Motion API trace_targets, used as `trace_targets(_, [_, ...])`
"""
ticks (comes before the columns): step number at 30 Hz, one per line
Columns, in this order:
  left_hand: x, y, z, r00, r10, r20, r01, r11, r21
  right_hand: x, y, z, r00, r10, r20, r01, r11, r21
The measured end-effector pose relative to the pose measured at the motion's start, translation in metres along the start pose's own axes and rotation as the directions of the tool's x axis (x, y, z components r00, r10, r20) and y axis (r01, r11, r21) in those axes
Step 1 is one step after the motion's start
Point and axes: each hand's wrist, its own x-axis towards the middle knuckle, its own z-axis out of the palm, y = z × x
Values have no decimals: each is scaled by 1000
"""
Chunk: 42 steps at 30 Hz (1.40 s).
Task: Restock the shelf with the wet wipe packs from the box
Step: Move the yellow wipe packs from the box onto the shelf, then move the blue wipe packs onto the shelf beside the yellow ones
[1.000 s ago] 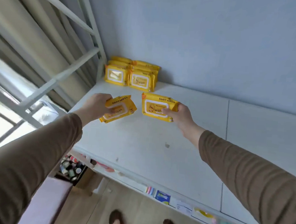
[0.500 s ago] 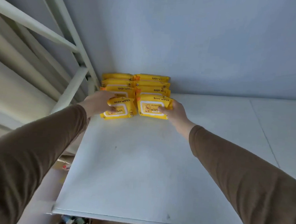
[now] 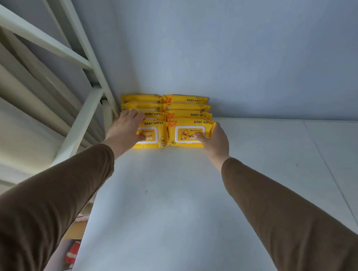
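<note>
- At the back left corner of the white shelf [image 3: 170, 197], the left hand [image 3: 125, 128] grips the front left pack [image 3: 153, 133] of baby wipes: the thumb lies across the white lid on its face and the fingers curl over its top edge.
- Just to the right of it, the right hand [image 3: 214, 140] holds the front right pack [image 3: 186, 132] by its right end, the thumb pressed on the lid and the fingers wrapped behind the pack, out of sight.
- Both arms reach forward and slightly inward in brown sleeves [image 3: 284, 215], wrists nearly level with the packs; the left palm faces down and right, the right palm faces left.
- The two held packs stand upright on their lower edges, side by side and touching, each the front one of its row.
- Directly behind the hands, between them and the grey wall [image 3: 231, 54], more yellow packs [image 3: 165, 105] stand in two rows, three visible behind each held pack, close against one another.
- To the left of the left hand, the white shelf frame [image 3: 84, 119] rises just beside the rows.
- Toward the person from both hands, the shelf surface stretches out bare and white, with a few small dark marks.
</note>
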Motion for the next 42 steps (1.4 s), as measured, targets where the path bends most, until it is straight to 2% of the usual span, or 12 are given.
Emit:
trace_targets(5, [-8,14,-3,998,-19,-64,25,996,82,-3,-5,-10,994,101,33,-97,990,-100])
trace_targets(8, [-17,36,-4,988,73,-136,-54,989,139,-18,2,-26,994,105,24,-99,978,-183])
trace_targets(11, [-23,76,-5,971,173,-168,-157,982,103,-43,18,-55,999,33,43,-20,961,-276])
trace_targets(15, [-32,149,-1,954,274,-122,-272,962,29,-80,46,-119,999,-46,18,49,909,-414])
trace_targets(18, [-42,217,5,941,334,-62,-337,940,-54,-116,75,-180,998,-61,-29,39,865,-501])
trace_targets(23, [-77,353,12,877,480,-32,-478,862,-167,-195,138,-294,991,-75,-107,-6,795,-606])
trace_targets(30, [-180,556,28,773,629,-89,-624,726,-288,-338,250,-445,974,-13,-225,-133,773,-620])
trace_targets(35, [-255,682,45,668,727,-158,-731,603,-319,-419,329,-533,959,86,-270,-236,770,-593])
trace_targets(38, [-281,744,66,650,751,-118,-735,581,-351,-447,376,-576,939,177,-294,-315,784,-535])
trace_targets(42, [-292,813,108,644,765,22,-707,606,-364,-461,446,-624,901,299,-313,-414,805,-424])
